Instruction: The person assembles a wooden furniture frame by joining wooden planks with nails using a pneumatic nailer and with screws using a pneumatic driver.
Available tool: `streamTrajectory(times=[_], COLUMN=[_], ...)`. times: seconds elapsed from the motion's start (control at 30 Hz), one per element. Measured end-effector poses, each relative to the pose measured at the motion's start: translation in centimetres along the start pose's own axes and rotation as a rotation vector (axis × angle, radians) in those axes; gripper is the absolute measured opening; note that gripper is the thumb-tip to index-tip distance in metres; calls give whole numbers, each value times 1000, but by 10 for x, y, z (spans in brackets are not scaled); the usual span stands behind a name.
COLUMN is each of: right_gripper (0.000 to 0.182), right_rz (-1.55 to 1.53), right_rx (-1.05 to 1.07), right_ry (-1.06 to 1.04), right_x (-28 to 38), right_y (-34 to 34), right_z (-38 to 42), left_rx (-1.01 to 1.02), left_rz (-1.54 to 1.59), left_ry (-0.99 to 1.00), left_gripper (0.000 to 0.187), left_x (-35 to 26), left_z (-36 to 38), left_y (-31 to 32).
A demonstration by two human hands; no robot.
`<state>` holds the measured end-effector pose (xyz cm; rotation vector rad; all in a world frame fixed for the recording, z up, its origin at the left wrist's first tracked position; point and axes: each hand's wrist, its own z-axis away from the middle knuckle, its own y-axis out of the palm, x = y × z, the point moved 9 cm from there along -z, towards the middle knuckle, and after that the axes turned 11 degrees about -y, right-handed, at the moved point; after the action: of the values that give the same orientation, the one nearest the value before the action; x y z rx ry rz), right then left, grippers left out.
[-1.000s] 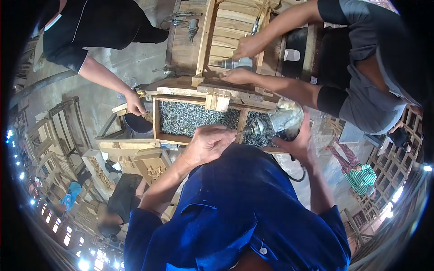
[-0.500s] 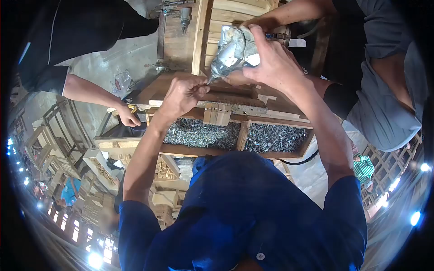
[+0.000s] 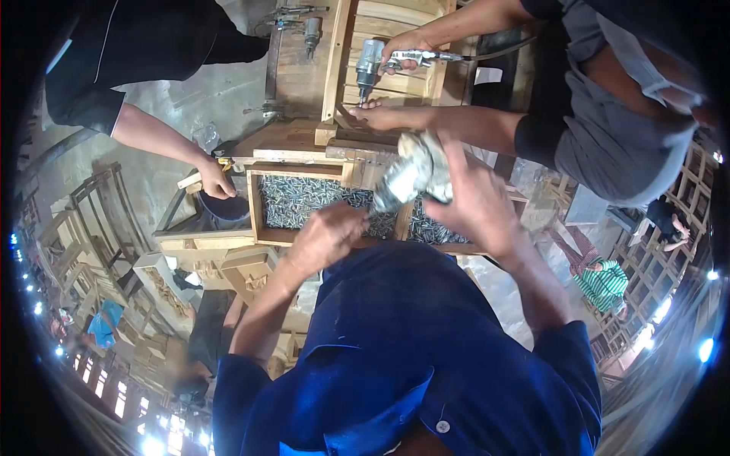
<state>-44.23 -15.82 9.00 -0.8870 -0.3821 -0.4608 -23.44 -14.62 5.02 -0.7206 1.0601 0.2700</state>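
Note:
My right hand is wrapped around a worn, whitish power screwdriver whose dark nose slants down and left. Motion blurs the tool. At the nose's tip, the fingers of my left hand are pinched together; what they hold is too small and blurred to name. Both hands are above a wooden box with two compartments, close to my body. Loose metal screws fill its left compartment, and more screws lie in the right one, partly covered by my hand and the tool.
Beyond the box, a co-worker's hands hold another power screwdriver against a slatted wooden frame. At left, another person's hand hangs over a dark bucket. A further driver lies at the back. Wooden pieces are stacked at left.
Both my hands, with the power screwdriver, have come back from the wooden frame toward my body, over the screw box. The co-worker's driver now shows at the frame.

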Motion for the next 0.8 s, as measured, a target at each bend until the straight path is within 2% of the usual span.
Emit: streamTrajectory(times=[0.07,0.27,0.5,0.57,0.8], right_gripper=[89,94,95,95,99], right_rz=[-57,-90,-37,-66,-72], right_rx=[-39,-107,-160,-106,-143], right_ry=[48,145,128,168,158], right_x=[-9,-26,-27,-30,-39], right_y=[18,53,42,42,32], right_z=[33,87,98,98,96], left_rx=[95,207,190,175,119], left_rz=[-81,-49,-172,-209,-203], left_ry=[-66,5,29,36,57], left_gripper=[19,21,20,19,18], left_x=[-7,-27,-35,-39,-44], left_z=[17,34,39,37,30], left_y=[23,49,58,58,60])
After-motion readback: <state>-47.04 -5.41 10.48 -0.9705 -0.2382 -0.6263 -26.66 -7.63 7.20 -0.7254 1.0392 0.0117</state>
